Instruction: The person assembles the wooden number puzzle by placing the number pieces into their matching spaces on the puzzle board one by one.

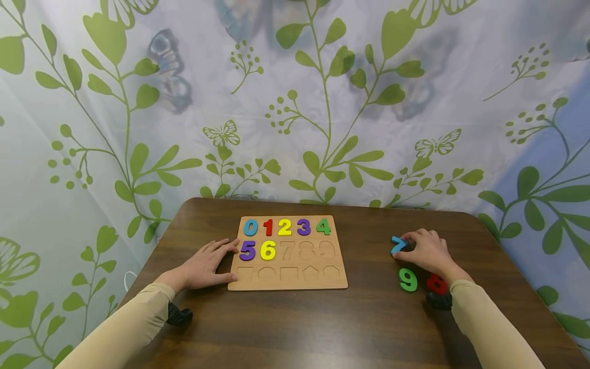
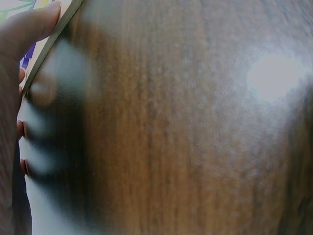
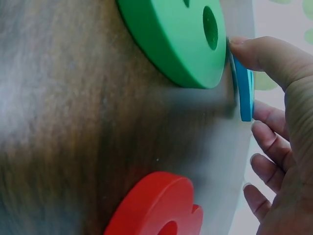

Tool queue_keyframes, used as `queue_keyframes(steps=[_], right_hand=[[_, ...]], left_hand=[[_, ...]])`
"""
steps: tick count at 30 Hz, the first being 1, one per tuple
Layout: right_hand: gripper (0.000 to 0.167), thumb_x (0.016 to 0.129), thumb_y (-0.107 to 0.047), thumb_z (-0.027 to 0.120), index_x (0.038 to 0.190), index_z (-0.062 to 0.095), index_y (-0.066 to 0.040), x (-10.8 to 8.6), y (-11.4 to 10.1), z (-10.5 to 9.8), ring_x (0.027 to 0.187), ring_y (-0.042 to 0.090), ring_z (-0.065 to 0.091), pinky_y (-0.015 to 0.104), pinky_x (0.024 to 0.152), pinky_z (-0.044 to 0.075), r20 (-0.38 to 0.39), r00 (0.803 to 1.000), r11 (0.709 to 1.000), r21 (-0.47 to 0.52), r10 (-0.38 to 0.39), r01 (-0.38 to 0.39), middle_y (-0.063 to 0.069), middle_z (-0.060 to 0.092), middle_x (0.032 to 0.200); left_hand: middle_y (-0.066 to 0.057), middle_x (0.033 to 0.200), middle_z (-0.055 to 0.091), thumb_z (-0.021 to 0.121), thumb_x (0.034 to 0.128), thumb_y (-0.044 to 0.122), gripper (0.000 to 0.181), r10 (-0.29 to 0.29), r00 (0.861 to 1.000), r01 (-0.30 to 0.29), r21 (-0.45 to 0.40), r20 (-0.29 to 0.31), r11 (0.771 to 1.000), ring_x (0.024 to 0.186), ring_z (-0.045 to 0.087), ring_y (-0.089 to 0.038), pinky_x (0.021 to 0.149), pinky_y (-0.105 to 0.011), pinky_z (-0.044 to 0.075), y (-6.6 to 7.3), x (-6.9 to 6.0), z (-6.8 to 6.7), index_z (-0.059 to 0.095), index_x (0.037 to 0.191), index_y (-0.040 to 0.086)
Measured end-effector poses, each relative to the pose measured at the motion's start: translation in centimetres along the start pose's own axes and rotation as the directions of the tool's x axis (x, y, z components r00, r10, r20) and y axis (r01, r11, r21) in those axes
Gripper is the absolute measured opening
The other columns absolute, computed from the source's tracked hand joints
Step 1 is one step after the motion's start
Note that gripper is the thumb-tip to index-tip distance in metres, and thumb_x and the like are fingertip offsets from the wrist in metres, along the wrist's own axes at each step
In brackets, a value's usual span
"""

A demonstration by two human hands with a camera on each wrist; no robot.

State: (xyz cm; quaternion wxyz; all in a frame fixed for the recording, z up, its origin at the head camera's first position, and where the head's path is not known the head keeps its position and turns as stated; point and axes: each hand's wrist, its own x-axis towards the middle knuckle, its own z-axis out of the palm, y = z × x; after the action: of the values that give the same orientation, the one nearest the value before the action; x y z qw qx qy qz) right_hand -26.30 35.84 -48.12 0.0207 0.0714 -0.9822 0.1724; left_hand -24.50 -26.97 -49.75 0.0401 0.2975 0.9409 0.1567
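My right hand (image 1: 428,252) pinches a blue number 7 (image 1: 398,245) between thumb and fingers, at the right of the table. In the right wrist view the blue 7 (image 3: 244,88) is seen edge-on, tilted off the tabletop. Close to that hand lie a green number 9 (image 1: 407,280) and a red number 8 (image 1: 436,284), the latter partly covered by the wrist. My left hand (image 1: 203,266) rests with spread fingers at the left edge of a wooden number board (image 1: 288,282). In the left wrist view the thumb (image 2: 36,22) touches the board's edge.
Colored numbers 0 to 6 sit in the board's top and middle rows, such as the yellow 6 (image 1: 268,251). Outlined recesses for 7, 8 and 9 and a row of shapes show bare wood. A leaf-patterned curtain (image 1: 258,113) hangs behind the brown table (image 1: 295,328).
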Motion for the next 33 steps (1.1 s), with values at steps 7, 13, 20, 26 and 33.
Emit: queue_keyframes(steps=[7, 13, 20, 26, 33], right_hand=[[0.076, 0.081, -0.064, 0.078, 0.127, 0.067, -0.004, 0.2, -0.7, -0.1, 0.113, 0.044, 0.041, 0.066, 0.089, 0.03, -0.005, 1.0, 1.0, 0.013, -0.015, 0.015, 0.022, 0.056, 0.124], [0.074, 0.08, -0.061, 0.08, 0.127, 0.068, -0.006, 0.3, -1.9, -0.1, 0.113, 0.043, 0.041, 0.065, 0.092, 0.03, -0.018, 0.999, 0.999, 0.029, -0.037, 0.037, 0.021, 0.056, 0.125], [0.068, 0.078, -0.06, 0.083, 0.123, 0.071, -0.01, 0.7, -3.6, 0.3, 0.111, 0.038, 0.043, 0.062, 0.092, 0.03, -0.028, 0.997, 0.997, 0.03, -0.07, 0.07, 0.014, 0.057, 0.119], [0.063, 0.078, -0.054, 0.086, 0.121, 0.072, -0.011, 1.0, -5.2, 0.4, 0.109, 0.035, 0.043, 0.057, 0.09, 0.031, -0.032, 0.993, 0.993, 0.032, -0.11, 0.111, 0.011, 0.059, 0.114], [0.06, 0.077, -0.053, 0.087, 0.12, 0.072, -0.014, 1.5, -7.0, 0.8, 0.109, 0.031, 0.044, 0.054, 0.089, 0.033, -0.028, 0.989, 0.989, 0.022, -0.145, 0.146, 0.007, 0.059, 0.113]], left_hand=[[-0.004, 0.167, 0.03, 0.06, 0.09, 0.072, 0.078, -0.004, 1.0, 0.004, -0.005, 0.009, 1.0, 0.152, 0.024, -0.037, 0.12, -0.061, 0.016, -0.1, 0.0, 0.1, 0.051, 0.144, 0.016], [-0.006, 0.166, 0.031, 0.061, 0.0901, 0.071, 0.079, 0.0, 1.0, 0.0, -0.005, -0.002, 1.0, 0.151, 0.026, -0.039, 0.119, -0.063, 0.017, -0.1, 0.0, 0.1, 0.052, 0.144, 0.014], [-0.002, 0.167, 0.028, 0.061, 0.0889, 0.073, 0.081, -0.014, 1.0, 0.014, -0.004, 0.013, 1.0, 0.152, 0.023, -0.037, 0.12, -0.062, 0.016, -0.1, 0.0, 0.1, 0.05, 0.146, 0.016], [0.0, 0.167, 0.027, 0.06, 0.0885, 0.074, 0.081, -0.023, 1.0, 0.023, -0.006, 0.021, 1.0, 0.153, 0.022, -0.036, 0.12, -0.062, 0.016, -0.2, 0.1, 0.1, 0.05, 0.146, 0.018], [-0.002, 0.167, 0.028, 0.06, 0.0882, 0.074, 0.082, -0.021, 1.0, 0.021, -0.002, 0.016, 1.0, 0.152, 0.023, -0.036, 0.12, -0.062, 0.016, -0.4, 0.1, 0.2, 0.05, 0.146, 0.017]])
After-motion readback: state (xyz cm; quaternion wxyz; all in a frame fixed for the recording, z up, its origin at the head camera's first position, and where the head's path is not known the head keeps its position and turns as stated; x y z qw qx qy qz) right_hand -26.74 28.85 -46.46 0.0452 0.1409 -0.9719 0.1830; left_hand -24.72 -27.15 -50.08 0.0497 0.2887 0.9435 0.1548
